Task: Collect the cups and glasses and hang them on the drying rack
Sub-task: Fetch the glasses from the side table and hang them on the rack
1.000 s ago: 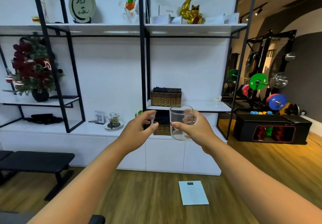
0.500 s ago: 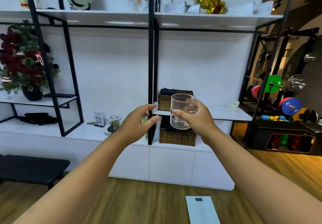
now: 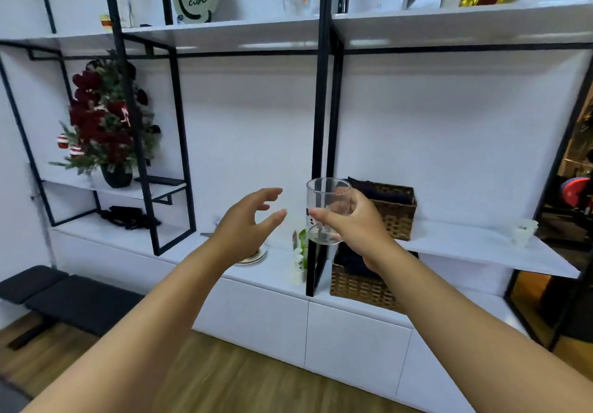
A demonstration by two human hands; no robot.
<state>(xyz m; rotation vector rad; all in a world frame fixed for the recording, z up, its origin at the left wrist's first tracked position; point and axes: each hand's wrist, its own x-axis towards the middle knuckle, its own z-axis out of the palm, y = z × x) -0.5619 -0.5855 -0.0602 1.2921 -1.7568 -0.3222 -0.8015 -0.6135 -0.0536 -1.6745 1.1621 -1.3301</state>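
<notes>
My right hand [image 3: 353,220] grips a clear drinking glass [image 3: 327,200] upright, held out in front of the white shelf unit. My left hand [image 3: 247,223] hovers beside it, empty, with its fingers spread and curled. Behind my left hand, only the rim of the round plate [image 3: 256,256] under the small wire drying rack shows on the white counter [image 3: 179,245]; the rack itself is hidden. A white printed cup [image 3: 299,261] stands by the black post. A small white cup [image 3: 523,231] sits on the right shelf.
Black metal posts [image 3: 321,123] divide the shelves. Two wicker baskets [image 3: 396,217] sit right of the centre post. A red flower arrangement [image 3: 106,130] stands on the left shelf. A black bench [image 3: 64,300] is at lower left on the wooden floor.
I have come closer to the shelf unit, which now fills the view. Both hands stay raised with the glass in the right one; the left hand's fingers have spread wider.
</notes>
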